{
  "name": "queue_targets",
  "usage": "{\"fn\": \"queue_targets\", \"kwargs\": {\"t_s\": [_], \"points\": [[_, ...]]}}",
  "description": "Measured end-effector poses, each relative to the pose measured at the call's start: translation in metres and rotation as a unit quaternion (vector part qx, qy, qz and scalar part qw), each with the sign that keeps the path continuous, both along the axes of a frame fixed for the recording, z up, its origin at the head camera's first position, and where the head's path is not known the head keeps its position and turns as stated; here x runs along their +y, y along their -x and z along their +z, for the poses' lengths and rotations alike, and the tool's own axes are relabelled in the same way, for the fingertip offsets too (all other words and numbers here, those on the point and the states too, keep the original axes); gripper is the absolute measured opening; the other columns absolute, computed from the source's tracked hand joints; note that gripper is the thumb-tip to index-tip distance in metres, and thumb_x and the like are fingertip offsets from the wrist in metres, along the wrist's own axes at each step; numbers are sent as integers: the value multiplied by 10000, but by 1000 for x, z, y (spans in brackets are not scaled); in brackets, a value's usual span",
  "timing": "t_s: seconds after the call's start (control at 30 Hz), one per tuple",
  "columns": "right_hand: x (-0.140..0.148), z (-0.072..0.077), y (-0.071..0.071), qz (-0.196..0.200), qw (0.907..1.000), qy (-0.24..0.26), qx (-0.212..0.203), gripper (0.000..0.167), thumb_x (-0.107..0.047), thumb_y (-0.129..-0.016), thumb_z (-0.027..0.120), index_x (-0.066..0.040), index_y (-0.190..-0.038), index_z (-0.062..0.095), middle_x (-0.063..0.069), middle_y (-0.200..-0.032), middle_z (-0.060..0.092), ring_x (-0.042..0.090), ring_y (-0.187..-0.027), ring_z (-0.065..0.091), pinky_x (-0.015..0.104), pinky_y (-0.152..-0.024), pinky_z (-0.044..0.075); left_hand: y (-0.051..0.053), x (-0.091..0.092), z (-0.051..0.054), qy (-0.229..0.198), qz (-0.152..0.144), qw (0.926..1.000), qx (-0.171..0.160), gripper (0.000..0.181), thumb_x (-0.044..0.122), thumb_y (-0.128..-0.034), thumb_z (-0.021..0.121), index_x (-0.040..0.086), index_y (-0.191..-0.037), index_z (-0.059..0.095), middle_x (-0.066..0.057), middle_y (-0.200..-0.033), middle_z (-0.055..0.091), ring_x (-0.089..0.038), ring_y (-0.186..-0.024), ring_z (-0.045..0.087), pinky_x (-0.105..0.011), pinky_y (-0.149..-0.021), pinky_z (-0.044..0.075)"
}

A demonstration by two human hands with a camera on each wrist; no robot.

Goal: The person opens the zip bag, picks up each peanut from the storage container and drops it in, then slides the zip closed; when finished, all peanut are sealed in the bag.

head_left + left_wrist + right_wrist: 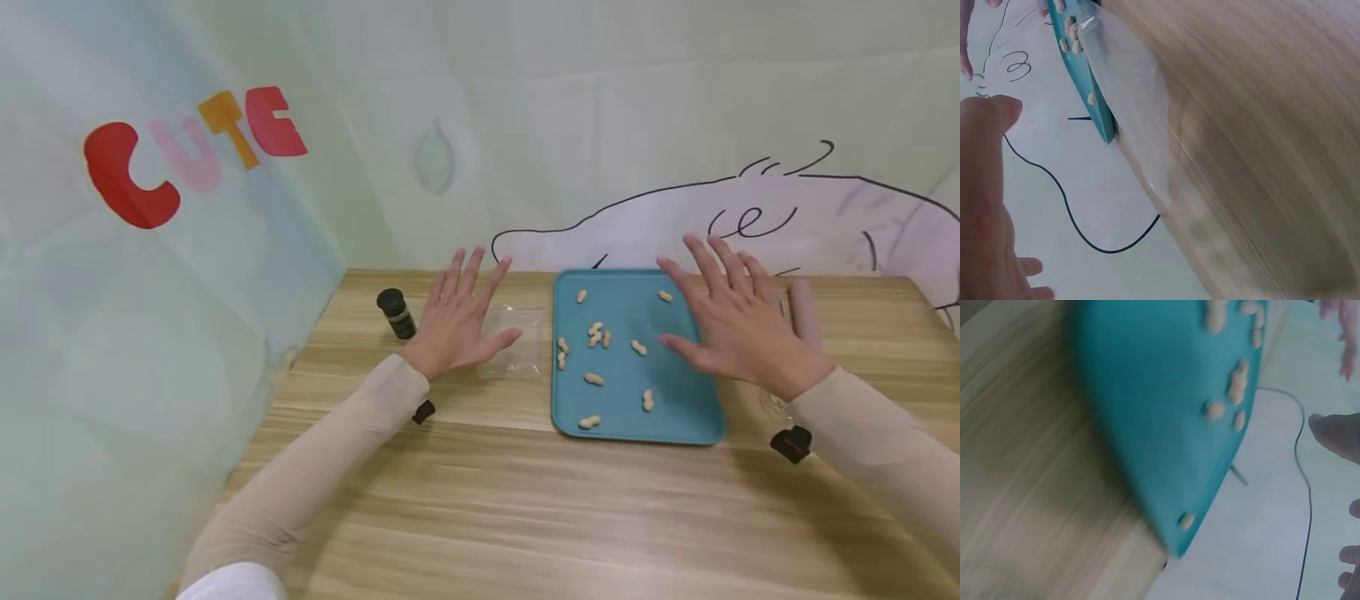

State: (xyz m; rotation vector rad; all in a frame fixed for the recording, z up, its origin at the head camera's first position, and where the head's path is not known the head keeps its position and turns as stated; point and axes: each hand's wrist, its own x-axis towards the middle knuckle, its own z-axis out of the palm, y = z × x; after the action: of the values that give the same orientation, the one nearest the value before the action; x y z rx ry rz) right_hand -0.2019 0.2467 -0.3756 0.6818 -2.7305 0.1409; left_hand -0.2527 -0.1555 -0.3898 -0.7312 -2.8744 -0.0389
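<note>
My left hand (459,323) is held with fingers spread above the table, between a black-capped bottle (396,313) and a blue tray, partly over a clear plastic bag (517,342). My right hand (738,325) hovers over the right edge of the blue tray (675,417), its fingers also spread and holding nothing. Several peanuts lie scattered on the tray, among them one peanut (648,400) near the front and a small cluster left of centre. In the left wrist view the bag (1129,87) lies beside the tray (1094,106). The right wrist view shows the tray (1141,394) blurred along one edge.
Behind and right of my right hand lies a pinkish cylinder (805,312), with a clear item partly hidden beside it. A printed cloth (525,125) hangs behind the wooden table (510,517) and along its left side. Each wrist has a black strap piece below it.
</note>
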Motion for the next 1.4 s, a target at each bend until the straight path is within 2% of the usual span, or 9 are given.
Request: {"fn": "queue_targets", "kwargs": {"t_s": [0.13, 0.27, 0.5, 0.67, 0.87, 1.0, 1.13, 1.4], "points": [[-23, -4, 9, 263, 9987, 397, -166, 985, -490, -911, 774, -154, -1696, 283, 246, -1783, 124, 534, -1618, 121, 748, -1203, 169, 2, -2, 0, -258, 59, 9992, -286, 987, 688, -999, 529, 329, -1743, -10, -211, -1806, 115, -493, -1668, 140, -706, -1296, 229], [-47, -10, 20, 402, 9946, 704, -648, 949, -482, -950, 752, -160, -1702, 271, 238, -1788, 110, 524, -1625, 103, 753, -1214, 154, 2, -3, -2, -505, 244, 9967, -585, 941, 621, -1022, 556, 304, -1744, 42, -243, -1762, 229, -521, -1623, 240, -715, -1288, 232], [-90, -16, 36, 606, 9800, 1177, -1487, 840, -442, -1019, 685, -137, -1694, 288, 242, -1771, 169, 529, -1609, 141, 775, -1209, 163, 9, 0, -14, -918, 502, 9877, -1163, 821, 545, -1061, 550, 219, -1725, 194, -255, -1682, 383, -503, -1559, 368, -692, -1245, 311], [-116, -21, 49, 588, 9737, 1250, -1812, 801, -463, -1042, 650, -93, -1677, 331, 244, -1763, 194, 519, -1603, 163, 736, -1229, 174, 15, 4, -20, -1044, 691, 9816, -1441, 739, 478, -1088, 524, 135, -1699, 289, -261, -1662, 427, -490, -1532, 421, -663, -1238, 351], [-138, -33, 67, 581, 9716, 1186, -1965, 770, -476, -1052, 626, -38, -1642, 396, 261, -1750, 226, 523, -1582, 212, 735, -1213, 224, 23, 8, -25, -1159, 718, 9779, -1585, 623, 390, -1121, 513, 103, -1658, 383, -250, -1644, 474, -477, -1499, 475, -633, -1242, 379], [-146, -37, 77, 528, 9688, 1210, -2099, 716, -444, -1065, 617, -50, -1630, 419, 285, -1739, 240, 555, -1574, 214, 755, -1212, 217, 30, 12, -28, -1094, 730, 9775, -1651, 530, 361, -1125, 509, 107, -1590, 497, -229, -1609, 520, -457, -1468, 509, -621, -1221, 407], [-150, -40, 88, 472, 9669, 1187, -2208, 650, -408, -1061, 627, -73, -1597, 476, 302, -1727, 271, 581, -1564, 228, 780, -1200, 241, 36, 15, -31, -1034, 862, 9757, -1729, 460, 356, -1127, 506, 122, -1515, 583, -201, -1573, 561, -430, -1439, 532, -601, -1208, 419], [-161, -42, 102, 440, 9661, 999, -2341, 499, -370, -1063, 627, -103, -1484, 626, 282, -1711, 324, 561, -1548, 261, 769, -1195, 262, 43, 19, -34, -1075, 1068, 9741, -1679, 340, 313, -1113, 562, 128, -1372, 682, -185, -1556, 560, -406, -1417, 540, -575, -1202, 423]]}}
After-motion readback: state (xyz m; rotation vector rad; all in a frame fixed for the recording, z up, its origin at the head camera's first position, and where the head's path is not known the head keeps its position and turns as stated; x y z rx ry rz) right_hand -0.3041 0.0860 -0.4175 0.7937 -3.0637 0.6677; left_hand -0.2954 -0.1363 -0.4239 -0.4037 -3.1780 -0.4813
